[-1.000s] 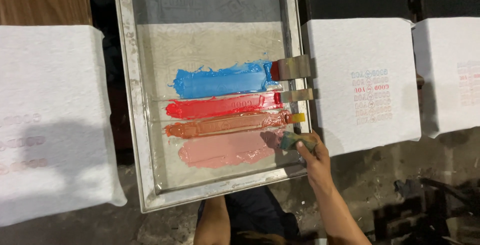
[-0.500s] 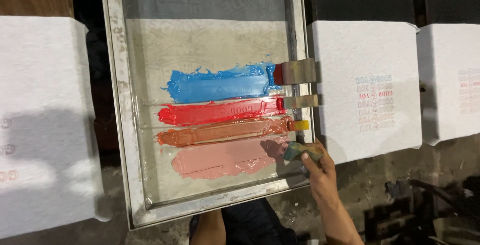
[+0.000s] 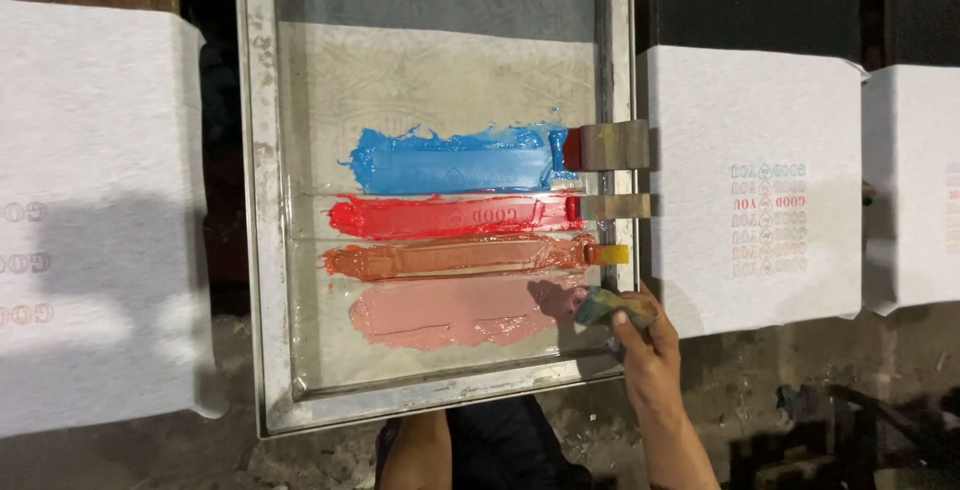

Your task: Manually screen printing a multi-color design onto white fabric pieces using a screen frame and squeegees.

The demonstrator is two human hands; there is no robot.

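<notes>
Right hand: at lower right corner of screen-printing frame, fingers curled shut around small ink-smeared squeegee, its blade end resting on the mesh at the right end of the pink ink band.

Left hand: not seen; only a forearm at the bottom edge, left of the right hand, below the frame's near rail.

Ink bands on the mesh, left of the right hand, counted four, stacked away from it: pink nearest, then orange-brown band, red band, blue band farthest. All four lie side by side, parallel, edges close or touching.

Other squeegees, counted three, parked above the hand against the frame's right rail: small yellow-tipped one just above the hand at the orange-brown band; grey one at the red band; wider grey one at the blue band.

White cloth pieces on pallets, counted three: printed one just right of the hand, beside the frame's rail, bearing faint coloured rows of lettering; second farther right, partly cut off; third well to the left beyond the frame, with faint print at its left edge.

Rough grey floor below and right of the hand.
</notes>
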